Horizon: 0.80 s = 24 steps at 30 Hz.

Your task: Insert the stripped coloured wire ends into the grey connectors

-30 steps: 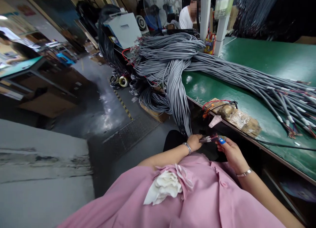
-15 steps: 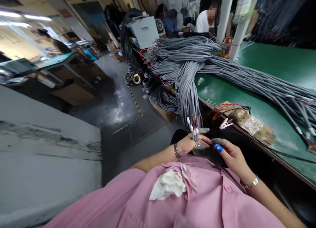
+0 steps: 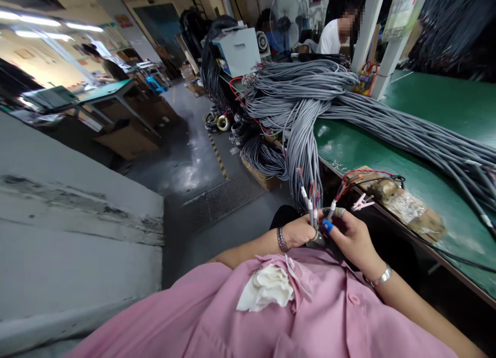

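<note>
My left hand (image 3: 297, 233) is closed around several grey cables (image 3: 310, 217) standing nearly upright. They have white sleeves near their ends and thin coloured wires fanning out on top. Beside it, my right hand (image 3: 354, 243) pinches one more grey cable end (image 3: 332, 209) between a blue-wrapped thumb and a finger in a grey finger cot. That cable tilts to the right, its reddish wires pointing at the bench. Both hands are close together over my lap, and the left fingertips are partly hidden. Behind them, a thick bundle of grey cables (image 3: 304, 141) hangs over the bench edge.
The green bench (image 3: 418, 110) carries a long run of cables, a tape-wrapped block (image 3: 401, 205) and a pink clip (image 3: 363, 202) at its edge. Coiled cables (image 3: 263, 156) lie below. A white wall (image 3: 77, 234) stands left; a person (image 3: 329, 36) sits behind the bench.
My right hand has moved left to my left hand, and a cable end now stands between its fingers. The view has shifted slightly.
</note>
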Available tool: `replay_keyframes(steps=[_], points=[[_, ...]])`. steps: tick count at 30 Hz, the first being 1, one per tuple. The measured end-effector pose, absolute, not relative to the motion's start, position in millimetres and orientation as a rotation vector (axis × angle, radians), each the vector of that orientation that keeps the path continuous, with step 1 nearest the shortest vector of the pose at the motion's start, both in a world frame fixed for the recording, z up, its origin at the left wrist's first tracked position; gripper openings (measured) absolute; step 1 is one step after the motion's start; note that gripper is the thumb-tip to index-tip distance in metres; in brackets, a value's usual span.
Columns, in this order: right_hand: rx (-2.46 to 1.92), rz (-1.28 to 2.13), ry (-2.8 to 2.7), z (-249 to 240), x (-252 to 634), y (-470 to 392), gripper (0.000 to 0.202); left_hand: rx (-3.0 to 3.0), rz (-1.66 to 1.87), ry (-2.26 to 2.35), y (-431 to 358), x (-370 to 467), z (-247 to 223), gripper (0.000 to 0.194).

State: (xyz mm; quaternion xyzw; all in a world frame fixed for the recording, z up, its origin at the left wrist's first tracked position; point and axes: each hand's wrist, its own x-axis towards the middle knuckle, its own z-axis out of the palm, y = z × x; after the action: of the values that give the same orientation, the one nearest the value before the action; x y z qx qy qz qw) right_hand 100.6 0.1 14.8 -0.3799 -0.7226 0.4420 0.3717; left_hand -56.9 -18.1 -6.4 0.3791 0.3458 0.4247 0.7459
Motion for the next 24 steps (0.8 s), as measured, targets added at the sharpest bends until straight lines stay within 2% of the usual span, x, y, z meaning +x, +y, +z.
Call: replay_keyframes(steps=[2, 6, 10, 16, 20, 24], points=[[-0.956, 1.131, -1.842, 12.6, 106.8, -0.1, 0.022, 0.781, 0.928, 0.706, -14.8, -58.6, -4.8, 0.063], [-0.908, 1.073, -1.799, 3.8, 126.5, -1.0, 0.031, 0.718, 0.963, 0.654, -14.3, -71.9, 0.8, 0.056], [-0.948, 1.074, -1.801, -16.3, 148.9, -2.9, 0.030, 0.749, 1.002, 0.737, -20.5, -96.4, -2.8, 0.054], [-0.903, 1.053, -1.916, -35.5, 161.9, -6.9, 0.032, 0.851, 1.140, 0.844, -25.2, -117.0, -14.5, 0.040], [-0.875, 1.128, -1.865, -25.3, 150.7, -8.0, 0.028, 0.890, 1.121, 0.819, -27.2, -104.0, -12.8, 0.042], [-0.818, 1.220, -1.758, 4.0, 127.8, -8.3, 0.018, 1.059, 0.926, 0.786, -32.1, -81.1, -5.4, 0.054]])
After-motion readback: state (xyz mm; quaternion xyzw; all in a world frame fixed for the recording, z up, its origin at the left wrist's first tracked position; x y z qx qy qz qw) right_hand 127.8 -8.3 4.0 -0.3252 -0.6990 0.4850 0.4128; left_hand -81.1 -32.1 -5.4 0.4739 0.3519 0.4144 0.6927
